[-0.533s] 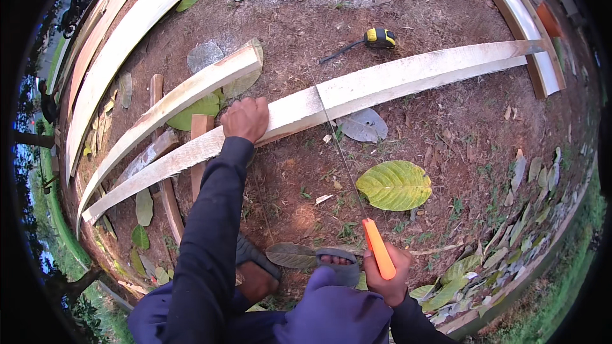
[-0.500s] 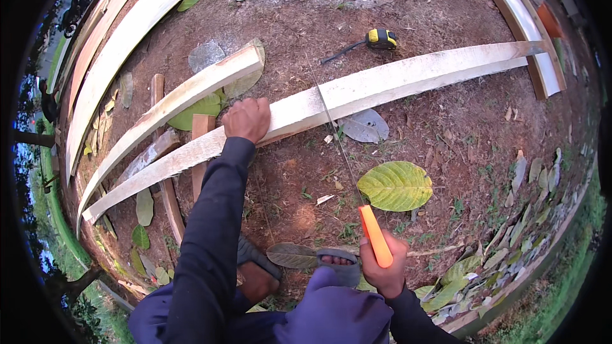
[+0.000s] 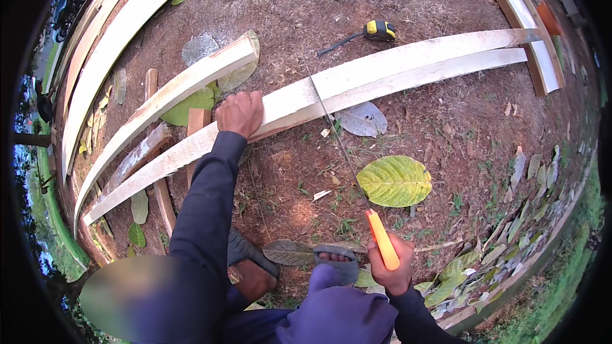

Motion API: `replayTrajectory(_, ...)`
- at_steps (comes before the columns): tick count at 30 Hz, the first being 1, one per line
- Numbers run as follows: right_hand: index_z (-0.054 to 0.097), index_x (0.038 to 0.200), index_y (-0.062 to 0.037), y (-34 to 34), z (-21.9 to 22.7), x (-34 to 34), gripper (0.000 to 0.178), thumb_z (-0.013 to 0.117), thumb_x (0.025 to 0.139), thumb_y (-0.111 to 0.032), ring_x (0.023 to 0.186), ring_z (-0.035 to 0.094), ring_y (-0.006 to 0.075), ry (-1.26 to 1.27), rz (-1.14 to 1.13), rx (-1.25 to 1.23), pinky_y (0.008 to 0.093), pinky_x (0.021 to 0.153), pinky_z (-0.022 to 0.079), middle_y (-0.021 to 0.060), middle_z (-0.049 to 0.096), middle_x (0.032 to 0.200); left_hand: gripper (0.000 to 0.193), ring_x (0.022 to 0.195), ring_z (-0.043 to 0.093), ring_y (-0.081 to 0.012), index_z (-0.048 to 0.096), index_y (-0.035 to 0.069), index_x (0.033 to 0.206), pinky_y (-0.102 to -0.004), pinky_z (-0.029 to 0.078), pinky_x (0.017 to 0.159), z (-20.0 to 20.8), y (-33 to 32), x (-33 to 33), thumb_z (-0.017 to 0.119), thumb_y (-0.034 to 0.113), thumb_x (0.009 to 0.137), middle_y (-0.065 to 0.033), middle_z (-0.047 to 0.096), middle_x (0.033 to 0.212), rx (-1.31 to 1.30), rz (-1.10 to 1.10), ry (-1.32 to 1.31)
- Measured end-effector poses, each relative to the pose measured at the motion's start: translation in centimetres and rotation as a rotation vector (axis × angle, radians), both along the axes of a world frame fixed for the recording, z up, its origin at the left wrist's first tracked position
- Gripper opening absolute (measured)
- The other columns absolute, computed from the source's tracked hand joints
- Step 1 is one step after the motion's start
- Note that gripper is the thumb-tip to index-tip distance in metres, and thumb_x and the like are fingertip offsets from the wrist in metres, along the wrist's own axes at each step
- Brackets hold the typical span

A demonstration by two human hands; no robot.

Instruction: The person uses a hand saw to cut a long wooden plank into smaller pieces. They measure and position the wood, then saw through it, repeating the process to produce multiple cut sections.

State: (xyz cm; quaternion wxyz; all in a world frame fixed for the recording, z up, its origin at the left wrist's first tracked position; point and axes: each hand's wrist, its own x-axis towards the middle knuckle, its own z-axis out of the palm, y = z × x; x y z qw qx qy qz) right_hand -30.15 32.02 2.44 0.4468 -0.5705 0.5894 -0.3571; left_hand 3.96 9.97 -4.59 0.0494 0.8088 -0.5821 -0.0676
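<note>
We press our left hand [image 3: 240, 114] onto the long pale beam [image 3: 395, 73], its fingers held together and bent over the far edge, so they clasp the wood; we cannot see their tips. The beam lies slantwise across the view, from low on the left to high on the right, where its end rests over a timber piece [image 3: 510, 9]. Near our left hand, a short brown block [image 3: 199, 118] shows beside the beam's far edge.

In our right hand [image 3: 391, 266] we hold the handsaw [image 3: 344, 146], the fingers wrapped around its orange handle. The thin blade runs up and leftward from the handle and crosses the beam to the right of our left hand.

A second beam [image 3: 178, 94] lies on the soil beyond the first, toward the left. A yellow-and-black tape measure [image 3: 380, 30] sits past the long beam, its strap trailing leftward. On our side of the beam, a yellow-green leaf [image 3: 394, 181] lies just right of the blade, with a grey leaf [image 3: 362, 119] nearer the wood.
</note>
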Motion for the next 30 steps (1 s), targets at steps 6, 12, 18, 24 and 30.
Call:
replayTrajectory(6,0.062,0.077,0.0025,-7.7,0.2,4.5,0.010,0.068,0.084,-0.001,0.051,0.048,0.0083,-0.064,-0.032,0.024,0.0299,0.049,0.039,0.0042,0.053,0.057,0.049,0.083,0.070,-0.0478,0.074,-0.001,0.082,-0.0558,0.054,0.083,-0.8,0.5,0.4,0.044,0.035,0.096,-0.0280,0.072,0.091,0.009,-0.014,-0.036)
replayTrajectory(12,0.059,0.075,0.0017,-16.3,-2.7,9.7,0.017,0.066,0.088,-0.007,0.053,0.048,0.0097,-0.104,-0.057,-0.213,0.0324,0.050,0.040,0.0063,0.053,0.058,0.049,0.083,0.071,-0.0469,0.075,-0.002,0.082,-0.0540,0.055,0.084,0.2,-0.4,-0.6,0.044,0.034,0.095,-0.0294,0.072,0.088,-0.067,0.013,-0.053)
replayTrajectory(18,0.064,0.079,0.0005,-0.4,-0.7,0.7,0.010,0.073,0.083,-0.003,0.049,0.060,0.0194,-0.003,-0.015,0.035,0.0330,0.049,0.045,0.0102,0.059,0.060,0.048,0.082,0.072,-0.0450,0.077,0.001,0.082,-0.0528,0.056,0.082,0.3,1.2,-0.8,0.045,0.034,0.095,-0.0269,0.072,0.088,-0.076,-0.001,-0.047)
replayTrajectory(24,0.066,0.082,0.0018,-5.1,-0.5,4.2,0.009,0.072,0.085,-0.005,0.051,0.063,0.0176,-0.063,-0.068,-0.045,0.0325,0.051,0.047,0.0116,0.060,0.060,0.043,0.082,0.070,-0.0471,0.076,0.005,0.083,-0.0563,0.054,0.081,-0.5,2.0,-1.0,0.045,0.033,0.095,-0.0265,0.072,0.086,-0.170,0.026,-0.035)
replayTrajectory(30,0.056,0.072,-0.0002,-14.9,-1.7,10.0,0.022,0.070,0.087,-0.010,0.049,0.061,0.0252,-0.081,-0.105,-0.161,0.0383,0.051,0.045,0.0149,0.055,0.057,0.041,0.072,0.071,-0.0399,0.073,0.004,0.076,-0.0498,0.057,0.075,-1.1,1.7,-1.1,0.046,0.030,0.093,-0.0214,0.073,0.083,-0.295,-0.024,-0.072)
